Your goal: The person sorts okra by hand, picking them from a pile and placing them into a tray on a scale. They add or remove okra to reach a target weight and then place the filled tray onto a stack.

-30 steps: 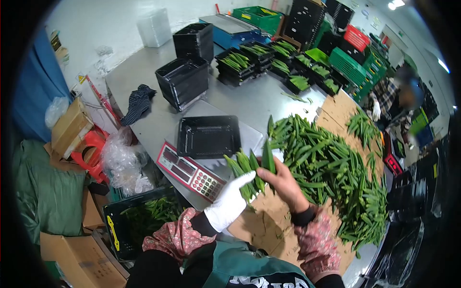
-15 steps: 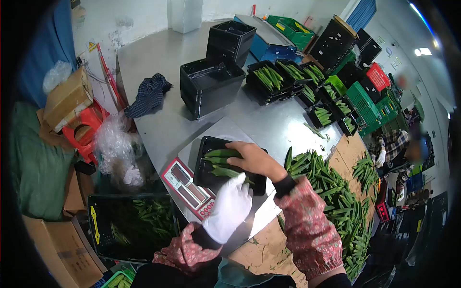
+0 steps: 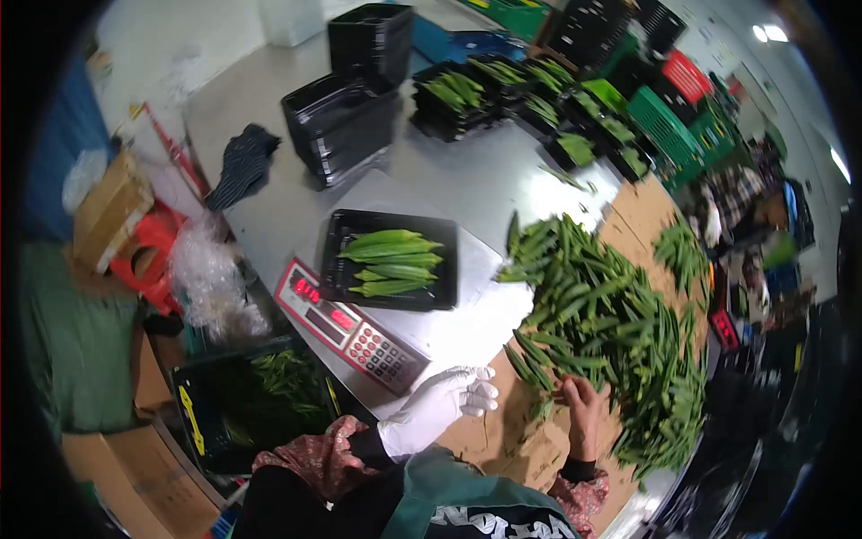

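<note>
My left hand (image 3: 446, 406), in a white glove, is open in front of the scale, its fingers loosely bent and empty. My right hand (image 3: 584, 404) is bare and at the near edge of the okra pile (image 3: 602, 314). Its fingers are bent but apart, with the tips by a few pods; no pod shows clearly in its grip. On the scale (image 3: 346, 325) sits a black tray (image 3: 332, 269) with several okra pods (image 3: 393, 260) laid side by side. Red digits glow on the scale's display.
Stacks of black trays (image 3: 341, 126) stand behind the scale, beside a dark cloth (image 3: 244, 166). Okra-filled trays (image 3: 453, 94) line the back right. A black crate (image 3: 242, 404) with okra is at lower left. A person in a checked sleeve (image 3: 732, 193) is at far right.
My right hand has left the tray's pods and moved to the okra pile. My left hand has drawn back from the tray toward me. The camera view has shifted, and the display digits now show.
</note>
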{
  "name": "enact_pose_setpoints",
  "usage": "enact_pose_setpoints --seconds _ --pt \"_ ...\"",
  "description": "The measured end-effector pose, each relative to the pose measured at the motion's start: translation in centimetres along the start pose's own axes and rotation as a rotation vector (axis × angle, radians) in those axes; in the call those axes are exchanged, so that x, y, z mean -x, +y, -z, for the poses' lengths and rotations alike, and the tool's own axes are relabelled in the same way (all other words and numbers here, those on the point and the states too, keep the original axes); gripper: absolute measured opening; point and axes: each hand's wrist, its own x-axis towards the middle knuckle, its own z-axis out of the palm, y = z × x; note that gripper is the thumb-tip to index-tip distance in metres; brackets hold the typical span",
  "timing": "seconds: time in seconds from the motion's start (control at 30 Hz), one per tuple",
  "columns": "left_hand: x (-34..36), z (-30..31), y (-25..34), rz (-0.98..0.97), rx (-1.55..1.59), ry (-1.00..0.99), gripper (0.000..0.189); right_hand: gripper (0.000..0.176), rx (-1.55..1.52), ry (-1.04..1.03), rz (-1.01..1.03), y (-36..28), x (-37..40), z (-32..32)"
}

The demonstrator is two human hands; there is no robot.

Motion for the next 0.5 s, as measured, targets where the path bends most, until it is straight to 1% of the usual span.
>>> enact_pose_setpoints --seconds 0.03,0.1,0.13,0.23,0.3,0.4,0.5 --pt "-0.4 -0.4 -0.8 0.007 -0.026 0.004 0.033 0.026 -0.004 0.039 -0.068 2.0 1.9 1.4" --pt "-0.8 -1.4 -2.7 0.035 -0.033 0.005 0.030 0.028 -0.034 0.073 -0.130 6.1 5.7 3.7" --pt "-1.0 -1.9 -3.5 0.062 -0.038 0.033 0.031 0.027 -0.057 0.098 -0.122 7.9 7.2 4.4" --pt "-2.1 -1.0 -7.3 0.140 -0.093 -0.022 0.030 0.026 -0.107 0.123 -0.150 9.3 10.2 4.9" --pt "-2.5 -1.1 -9.9 0.206 -0.171 0.012 0.031 0.024 -0.113 0.135 -0.129 10.1 10.6 4.6" --pt "-1.9 -1.5 -12.8 0.281 -0.246 0.050 0.033 0.022 -0.083 0.127 -0.020 10.7 9.7 3.9" --pt "-1.3 -1.3 -14.5 0.310 -0.253 0.032 0.036 0.019 0.165 0.157 0.253 8.8 7.4 2.7"
